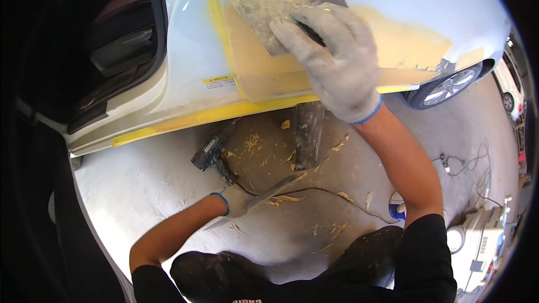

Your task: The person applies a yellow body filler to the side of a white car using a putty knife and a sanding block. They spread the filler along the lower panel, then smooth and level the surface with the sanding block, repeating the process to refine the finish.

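My right hand, in a white knit glove with a blue cuff, grips a wide, stained metal putty spreader. The spreader lies nearly flat over the tan filler on the pale car's side panel. A bit of filler shows along its upper edge. Lower down, my left hand, gloved the same way, is closed on a thin flat plate seen almost edge-on; its fingers are mostly hidden. Yellow masking tape borders the filler on the left, and more runs along the sill.
On the floor lie a black corded power tool, a dark flat strip and scattered filler scraps. A cord crosses below my left hand. An open door gap is at left; a wheel and blue-and-white can are at right.
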A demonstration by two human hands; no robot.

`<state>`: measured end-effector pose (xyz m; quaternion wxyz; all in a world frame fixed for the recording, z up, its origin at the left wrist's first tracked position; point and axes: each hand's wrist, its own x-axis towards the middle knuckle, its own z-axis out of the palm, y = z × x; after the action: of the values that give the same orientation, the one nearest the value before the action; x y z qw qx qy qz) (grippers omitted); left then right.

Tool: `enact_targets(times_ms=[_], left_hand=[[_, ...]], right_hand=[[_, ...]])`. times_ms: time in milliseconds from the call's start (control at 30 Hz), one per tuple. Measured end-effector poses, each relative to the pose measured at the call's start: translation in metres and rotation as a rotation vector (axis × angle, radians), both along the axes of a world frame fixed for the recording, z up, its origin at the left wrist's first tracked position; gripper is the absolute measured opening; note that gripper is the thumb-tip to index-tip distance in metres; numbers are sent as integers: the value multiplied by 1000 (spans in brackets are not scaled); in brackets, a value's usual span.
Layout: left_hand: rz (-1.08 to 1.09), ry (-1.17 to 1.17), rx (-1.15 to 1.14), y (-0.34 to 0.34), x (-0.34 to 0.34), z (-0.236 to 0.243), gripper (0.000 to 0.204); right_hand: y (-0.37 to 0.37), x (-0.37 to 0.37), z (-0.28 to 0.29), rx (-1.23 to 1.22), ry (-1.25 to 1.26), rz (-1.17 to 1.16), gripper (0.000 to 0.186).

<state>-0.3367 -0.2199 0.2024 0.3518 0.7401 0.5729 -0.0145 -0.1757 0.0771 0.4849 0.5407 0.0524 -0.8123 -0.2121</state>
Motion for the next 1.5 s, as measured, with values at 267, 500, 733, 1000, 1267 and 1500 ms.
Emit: enact_targets(times_ms=[267, 500, 733, 1000, 1267, 1500], left_hand=[[-309, 106, -243, -3, 7, -84, 43], [-508, 55, -433, 0, 9, -112, 43], [-429, 29, -415, -22, -4, -140, 42], [-390, 36, -384, -26, -16, -140, 42], [-220, -41, -240, -37, -16, -165, 45], [105, -75, -87, -49, -16, -189, 34]], right_hand=[[-41, -5, -67, -183, -236, -169, 35], [-37, -37, -23, -290, -189, -340, 54], [-52, -43, -7, -141, -151, -303, 54], [-61, -37, -30, -502, -345, -312, 52], [-65, -64, -61, -209, -276, -456, 51], [-49, -42, -13, -175, -130, -398, 48]])
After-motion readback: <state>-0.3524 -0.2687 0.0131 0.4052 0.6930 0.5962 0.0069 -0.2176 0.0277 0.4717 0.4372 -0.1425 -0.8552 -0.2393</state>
